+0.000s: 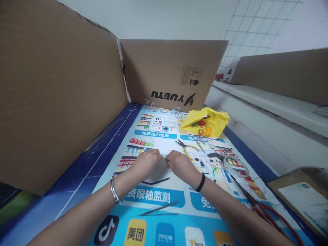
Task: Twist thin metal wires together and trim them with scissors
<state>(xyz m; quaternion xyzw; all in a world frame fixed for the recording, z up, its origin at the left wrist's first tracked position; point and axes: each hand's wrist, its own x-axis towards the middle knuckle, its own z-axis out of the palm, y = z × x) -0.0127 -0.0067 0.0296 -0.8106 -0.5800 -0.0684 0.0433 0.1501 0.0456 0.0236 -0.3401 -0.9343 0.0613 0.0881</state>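
Left hand point(148, 161) and right hand point(182, 166) pinch narrowly, nearly touching, any held piece unclear; small, steady moves likely work best.

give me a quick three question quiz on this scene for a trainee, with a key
1. Multiple choice: what is on the wrist of the left hand?
A) a black band
B) a silver bangle
C) nothing

2. True or false: the red-handled scissors lie to the left of both hands.

3. Fill in: just beyond the right hand lie pliers with ____ handles.

Key:
1. B
2. False; the red-handled scissors lie to the right of both hands.
3. yellow
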